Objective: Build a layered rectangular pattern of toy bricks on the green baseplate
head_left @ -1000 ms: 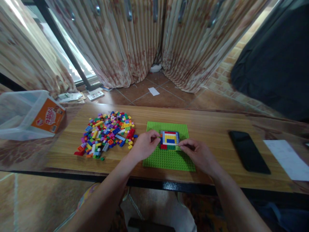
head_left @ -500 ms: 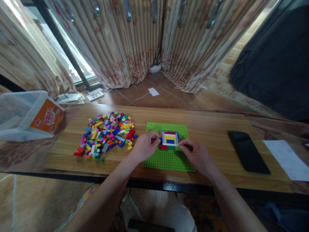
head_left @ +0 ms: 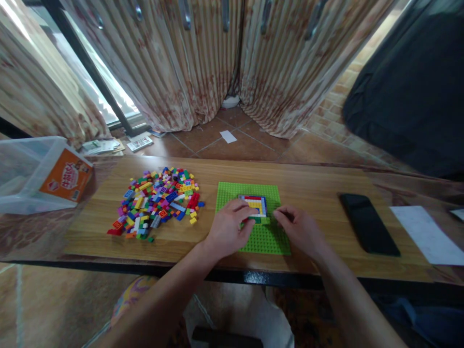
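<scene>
On the green studded baseplate sits a low rectangle of toy bricks. It has blue, white, red and yellow rows, with a green row along the front. My left hand reaches over its left and front part, hiding some of it. The thumb and fingers of that hand are apart, close to the front row. Just right of the rectangle, my right hand has its fingers curled together over the plate's right edge. Whatever lies between those fingertips, if anything, is hidden.
A pile of mixed toy bricks spreads over the left part of the wooden table. A clear plastic box with an orange label stands at the far left. To the right lie a black phone and a white paper sheet.
My left hand has moved right, from the rectangle's left side to over its front. My right hand has drawn slightly away from the front right corner. The view has shifted a little.
</scene>
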The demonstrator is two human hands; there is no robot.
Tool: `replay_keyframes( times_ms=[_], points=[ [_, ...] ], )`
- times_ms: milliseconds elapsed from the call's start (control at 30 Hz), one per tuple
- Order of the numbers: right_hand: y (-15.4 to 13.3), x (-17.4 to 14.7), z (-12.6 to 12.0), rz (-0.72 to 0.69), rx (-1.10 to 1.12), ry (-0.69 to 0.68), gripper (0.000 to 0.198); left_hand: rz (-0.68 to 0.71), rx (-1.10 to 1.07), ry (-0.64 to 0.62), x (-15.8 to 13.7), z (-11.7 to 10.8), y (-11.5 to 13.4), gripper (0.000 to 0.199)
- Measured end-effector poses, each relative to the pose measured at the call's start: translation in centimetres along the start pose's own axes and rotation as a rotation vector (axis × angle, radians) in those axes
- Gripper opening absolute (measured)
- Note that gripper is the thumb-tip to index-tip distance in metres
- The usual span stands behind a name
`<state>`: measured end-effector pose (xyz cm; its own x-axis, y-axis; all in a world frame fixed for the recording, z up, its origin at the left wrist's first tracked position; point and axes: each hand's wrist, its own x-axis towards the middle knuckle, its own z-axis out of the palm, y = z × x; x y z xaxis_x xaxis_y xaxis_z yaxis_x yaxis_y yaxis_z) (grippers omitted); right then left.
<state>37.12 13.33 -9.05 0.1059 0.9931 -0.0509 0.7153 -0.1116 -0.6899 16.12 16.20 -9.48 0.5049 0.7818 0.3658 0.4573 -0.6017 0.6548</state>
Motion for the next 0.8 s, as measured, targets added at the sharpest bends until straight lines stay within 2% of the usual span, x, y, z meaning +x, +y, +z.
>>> replay_keyframes(
  times_ms=[133,333,600,800],
  points=[
    [0.5,0.0,-0.2,-0.015,0.0,-0.075,0.036,0.091,0.133,-0.078,-0.3,0.9,0.1,0.024],
    [-0.6,-0.1,-0.1,-0.002,0.022,-0.122,0.032,0.143,0.246,-0.123,-0.2,1.0,0.1,0.028],
    [-0.9,0.0,0.0,0.012,0.014,-0.082,0.031,0.177,0.329,-0.133,-0.3,1.2,0.0,0.029],
    [-1.0,0.1,0.3,0.029,0.008,-0.076,0.03,0.142,0.414,-0.123,-0.5,1.7,0.4,0.027]
  ],
)
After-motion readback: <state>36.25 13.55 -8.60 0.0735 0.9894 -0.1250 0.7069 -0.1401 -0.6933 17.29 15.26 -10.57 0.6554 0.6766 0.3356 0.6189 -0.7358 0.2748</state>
